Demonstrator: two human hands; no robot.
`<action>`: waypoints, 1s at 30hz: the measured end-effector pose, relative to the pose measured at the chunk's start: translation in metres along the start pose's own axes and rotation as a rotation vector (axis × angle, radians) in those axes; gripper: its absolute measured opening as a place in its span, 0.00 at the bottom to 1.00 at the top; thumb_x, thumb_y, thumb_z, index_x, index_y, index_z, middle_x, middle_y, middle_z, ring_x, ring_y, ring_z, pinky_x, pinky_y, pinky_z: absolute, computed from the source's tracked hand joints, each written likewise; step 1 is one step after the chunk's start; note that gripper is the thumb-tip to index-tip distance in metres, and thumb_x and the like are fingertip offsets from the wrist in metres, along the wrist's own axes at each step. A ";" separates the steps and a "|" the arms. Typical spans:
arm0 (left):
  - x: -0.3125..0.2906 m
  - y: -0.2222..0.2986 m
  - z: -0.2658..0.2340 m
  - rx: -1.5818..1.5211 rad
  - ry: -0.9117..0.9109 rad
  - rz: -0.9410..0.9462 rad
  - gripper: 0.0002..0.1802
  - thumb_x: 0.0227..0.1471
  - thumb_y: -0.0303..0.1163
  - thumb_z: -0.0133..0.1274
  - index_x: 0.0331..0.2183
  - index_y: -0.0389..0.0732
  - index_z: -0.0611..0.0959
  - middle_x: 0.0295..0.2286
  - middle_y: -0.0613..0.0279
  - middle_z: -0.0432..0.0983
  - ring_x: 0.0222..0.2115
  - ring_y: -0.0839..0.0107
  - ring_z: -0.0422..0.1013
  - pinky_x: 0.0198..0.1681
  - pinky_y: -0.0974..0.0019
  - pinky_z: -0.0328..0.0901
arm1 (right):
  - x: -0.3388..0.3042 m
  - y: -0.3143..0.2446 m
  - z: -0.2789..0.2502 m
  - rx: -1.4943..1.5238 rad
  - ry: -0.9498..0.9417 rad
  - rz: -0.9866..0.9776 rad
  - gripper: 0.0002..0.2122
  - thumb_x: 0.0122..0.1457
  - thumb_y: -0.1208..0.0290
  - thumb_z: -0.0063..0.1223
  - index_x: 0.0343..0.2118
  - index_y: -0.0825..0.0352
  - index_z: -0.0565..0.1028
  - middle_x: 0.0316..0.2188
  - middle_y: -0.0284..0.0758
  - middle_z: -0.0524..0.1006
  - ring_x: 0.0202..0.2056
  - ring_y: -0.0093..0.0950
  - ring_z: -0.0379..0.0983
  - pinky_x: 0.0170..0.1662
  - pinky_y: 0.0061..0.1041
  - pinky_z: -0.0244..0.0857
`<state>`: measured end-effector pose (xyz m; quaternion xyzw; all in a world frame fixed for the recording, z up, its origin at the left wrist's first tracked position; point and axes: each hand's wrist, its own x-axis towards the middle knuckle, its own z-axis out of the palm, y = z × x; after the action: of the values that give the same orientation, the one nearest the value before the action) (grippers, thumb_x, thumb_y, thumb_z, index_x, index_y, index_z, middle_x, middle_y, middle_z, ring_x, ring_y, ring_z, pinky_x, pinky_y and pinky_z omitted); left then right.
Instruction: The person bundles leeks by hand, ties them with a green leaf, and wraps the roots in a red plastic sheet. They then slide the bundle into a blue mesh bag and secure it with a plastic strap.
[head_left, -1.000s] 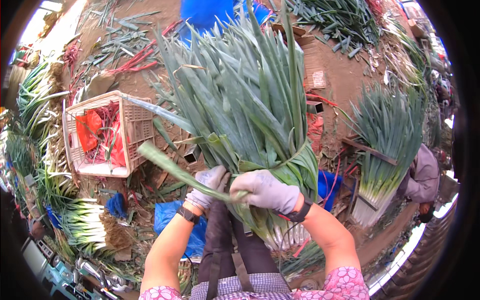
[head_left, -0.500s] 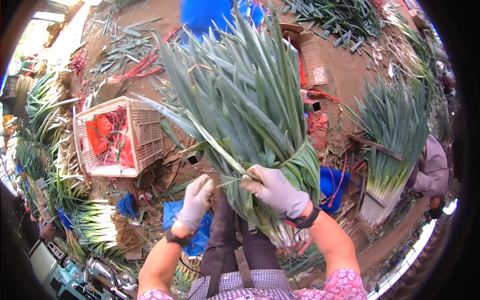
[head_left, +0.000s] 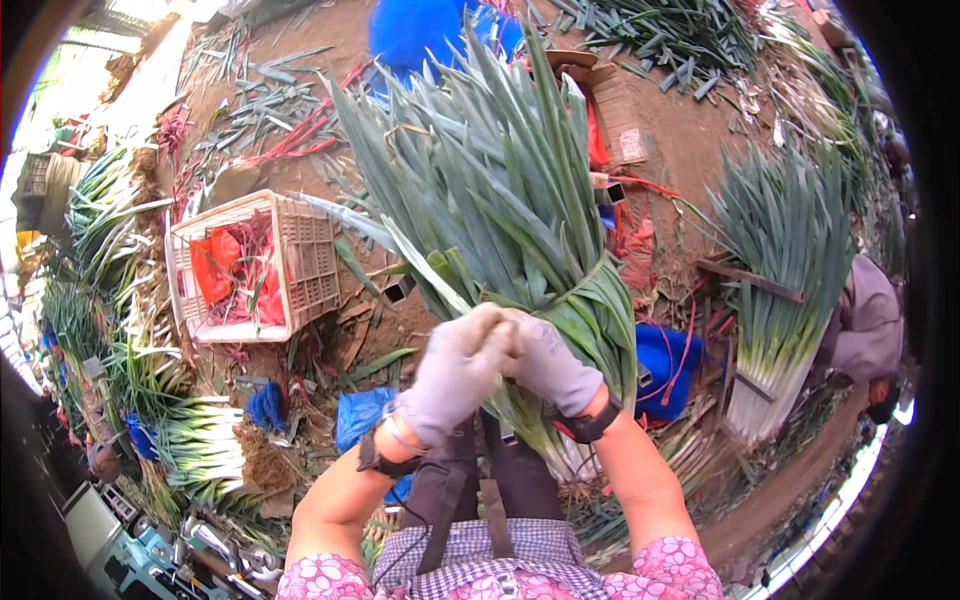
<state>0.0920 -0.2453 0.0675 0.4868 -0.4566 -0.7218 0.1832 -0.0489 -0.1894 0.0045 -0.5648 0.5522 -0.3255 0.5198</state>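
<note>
A big bundle of long green onions (head_left: 490,200) stands tilted in front of me, leaves fanning up and away, white root ends low by my knees. A band of green leaves (head_left: 590,290) wraps around its lower part. Both my hands wear pale gloves and meet at the bundle's near side. My left hand (head_left: 460,370) is closed, its fingertips against the other hand. Also closed, my right hand (head_left: 555,365) lies on the wrapped leaves. A long pale leaf (head_left: 430,275) runs down into the hands, where their fingers hide its end.
At left stands a pink plastic crate (head_left: 285,270) with red strips and bags inside. Another onion bundle (head_left: 790,290) leans in a metal frame at right, beside a person in a mauve sleeve (head_left: 865,320). More onions (head_left: 205,445) lie at lower left. Blue plastic (head_left: 365,415) lies near my legs.
My left hand has moved right and up to meet my right hand, which has shifted slightly left. The thin green strip that stretched between them is now hidden.
</note>
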 end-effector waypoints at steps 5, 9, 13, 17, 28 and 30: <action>-0.036 0.009 -0.019 -0.314 0.173 -0.268 0.11 0.59 0.27 0.42 0.28 0.32 0.76 0.24 0.63 0.76 0.28 0.79 0.70 0.33 0.74 0.65 | -0.001 -0.004 -0.003 -0.004 -0.030 0.100 0.19 0.49 0.70 0.60 0.44 0.70 0.71 0.32 0.43 0.76 0.33 0.36 0.74 0.36 0.32 0.68; -0.029 0.008 0.006 0.087 0.030 0.150 0.07 0.58 0.28 0.46 0.33 0.35 0.77 0.29 0.62 0.77 0.20 0.85 0.63 0.24 0.80 0.61 | -0.008 0.017 0.008 -0.137 0.055 -0.163 0.14 0.50 0.71 0.59 0.41 0.66 0.74 0.28 0.41 0.77 0.30 0.36 0.75 0.34 0.30 0.68; 0.004 0.032 -0.008 0.270 0.024 0.493 0.15 0.52 0.15 0.44 0.42 0.36 0.77 0.45 0.57 0.72 0.31 0.76 0.69 0.36 0.73 0.66 | -0.008 -0.008 -0.001 -0.045 0.076 0.117 0.05 0.52 0.72 0.59 0.31 0.64 0.77 0.25 0.38 0.78 0.26 0.33 0.75 0.31 0.27 0.67; 0.002 -0.041 -0.021 0.782 0.169 0.525 0.19 0.43 0.18 0.50 0.41 0.40 0.76 0.41 0.53 0.74 0.37 0.54 0.74 0.39 0.62 0.70 | -0.009 0.003 0.003 0.153 0.120 0.143 0.07 0.53 0.70 0.59 0.31 0.67 0.76 0.25 0.37 0.78 0.26 0.27 0.74 0.31 0.25 0.66; -0.042 -0.067 -0.004 0.513 0.346 0.242 0.06 0.46 0.21 0.55 0.31 0.34 0.80 0.25 0.53 0.75 0.25 0.63 0.73 0.30 0.67 0.66 | 0.000 -0.009 -0.010 0.262 0.062 0.329 0.08 0.50 0.75 0.62 0.28 0.69 0.72 0.23 0.29 0.75 0.28 0.15 0.68 0.33 0.19 0.63; -0.054 -0.069 0.002 0.483 0.326 0.251 0.06 0.47 0.21 0.56 0.32 0.34 0.81 0.25 0.53 0.76 0.26 0.62 0.74 0.30 0.67 0.66 | 0.003 -0.007 -0.011 0.409 -0.057 0.422 0.09 0.48 0.78 0.63 0.27 0.67 0.71 0.23 0.26 0.73 0.28 0.15 0.67 0.33 0.18 0.63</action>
<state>0.1273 -0.1701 0.0390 0.5653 -0.6359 -0.4768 0.2209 -0.0570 -0.1959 0.0135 -0.3302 0.5654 -0.2987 0.6943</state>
